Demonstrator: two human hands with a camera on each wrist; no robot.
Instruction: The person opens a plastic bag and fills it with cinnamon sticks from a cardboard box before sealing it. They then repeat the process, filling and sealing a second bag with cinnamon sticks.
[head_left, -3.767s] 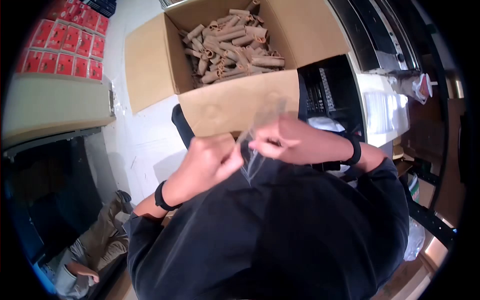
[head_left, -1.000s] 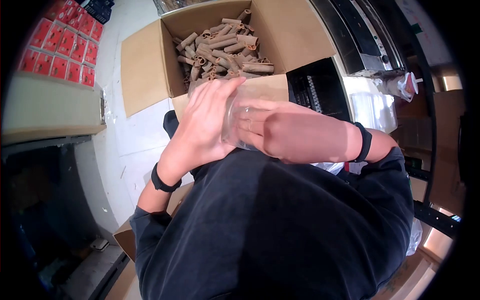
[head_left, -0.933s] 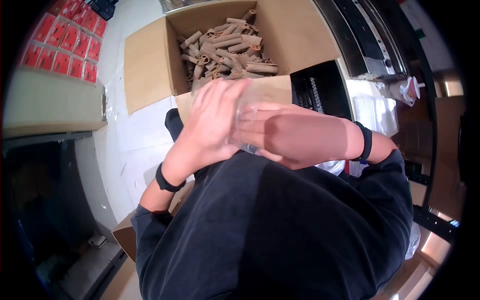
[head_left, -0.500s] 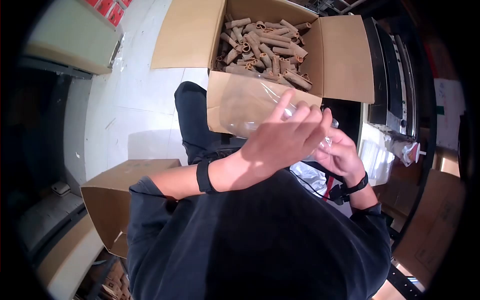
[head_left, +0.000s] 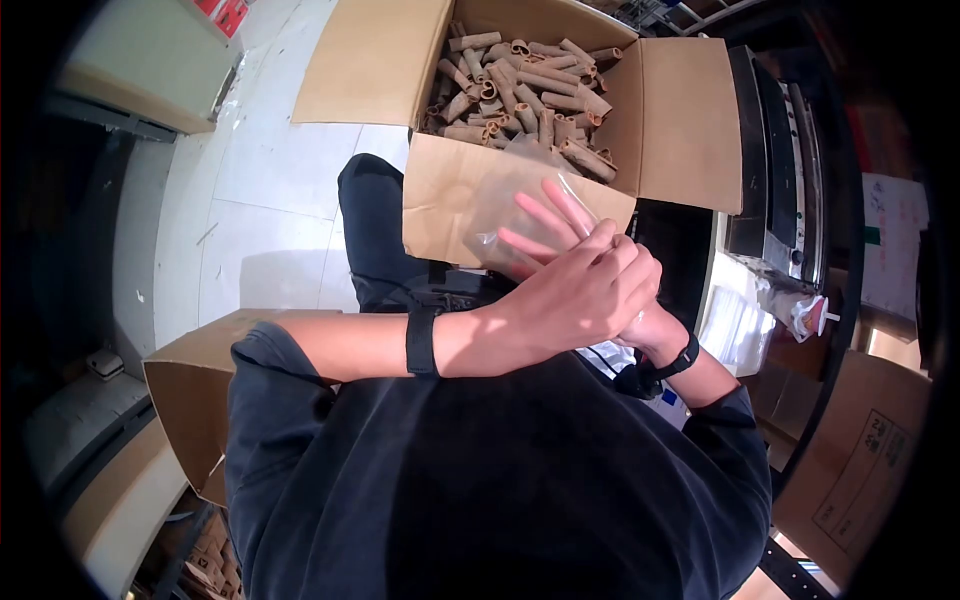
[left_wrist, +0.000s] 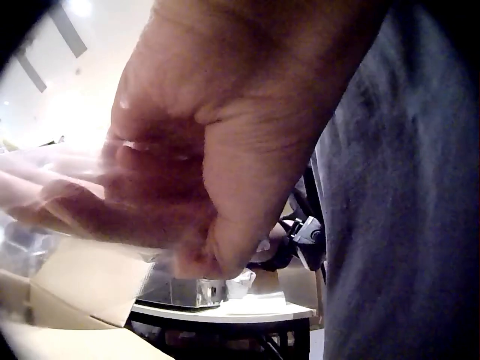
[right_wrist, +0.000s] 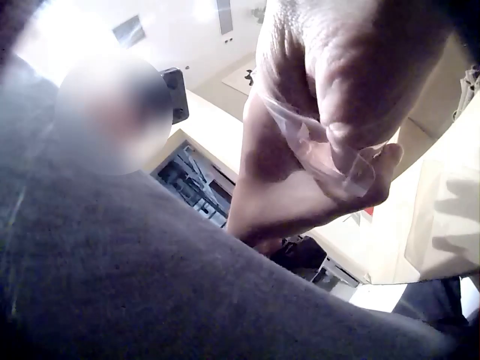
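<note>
A clear plastic bag [head_left: 490, 215] is stretched over my right hand [head_left: 553, 222], whose straight fingers are spread inside it. My left hand [head_left: 585, 295] lies across the right one and grips the gathered plastic near the right wrist, hiding much of the palm. In the right wrist view, the bag's thin edge [right_wrist: 358, 178] shows between the two hands. The left wrist view has the left hand [left_wrist: 202, 150] close up with its fingers bent. Just beyond the hands stands an open cardboard box [head_left: 690, 120] heaped with cinnamon sticks [head_left: 545, 85].
A second cardboard box [head_left: 190, 390] sits at left on the floor side. To the right are a dark appliance [head_left: 770, 160], a stack of clear plastic packs [head_left: 735, 330] and a printed carton [head_left: 860, 450]. White floor tiles [head_left: 270, 190] extend at left.
Both hands have shifted right and the view has turned with them. The right hand has gone into the bag and spread its fingers, while the left hand has moved over the right wrist.
</note>
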